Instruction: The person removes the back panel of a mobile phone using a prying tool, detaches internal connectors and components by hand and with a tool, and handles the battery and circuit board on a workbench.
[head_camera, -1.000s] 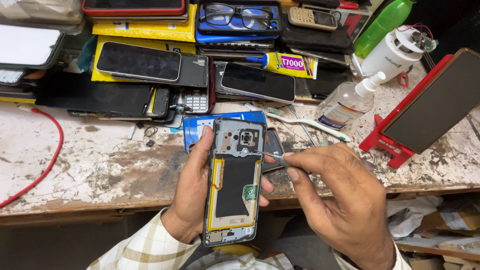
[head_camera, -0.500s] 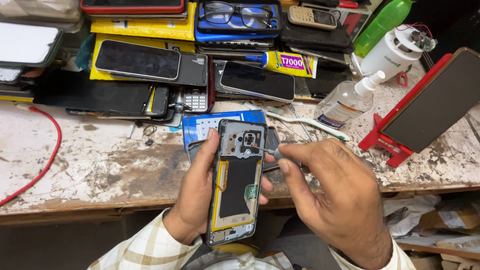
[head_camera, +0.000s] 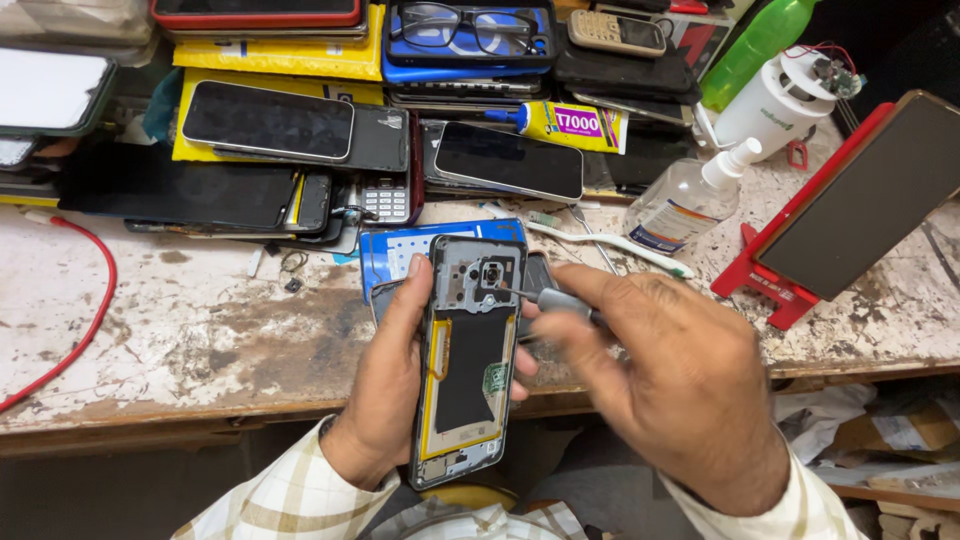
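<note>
since a second ago the right hand (head_camera: 665, 385) has brought its grey screwdriver (head_camera: 556, 299) up, tip now on the camera area of the opened phone (head_camera: 465, 360). from the left: a red cable (head_camera: 92, 310) loops over the worn, flaking white workbench (head_camera: 170, 330); the left hand (head_camera: 385, 390) grips the phone's left edge, holding it above the bench's front edge, glossy black and yellow inside, metal plate on top, long axis pointing away; the right hand pinches the screwdriver. stacked phones (head_camera: 265, 120), glasses (head_camera: 465, 25), a clear pump bottle (head_camera: 690, 200) and a red stand (head_camera: 790, 290) lie behind.
</note>
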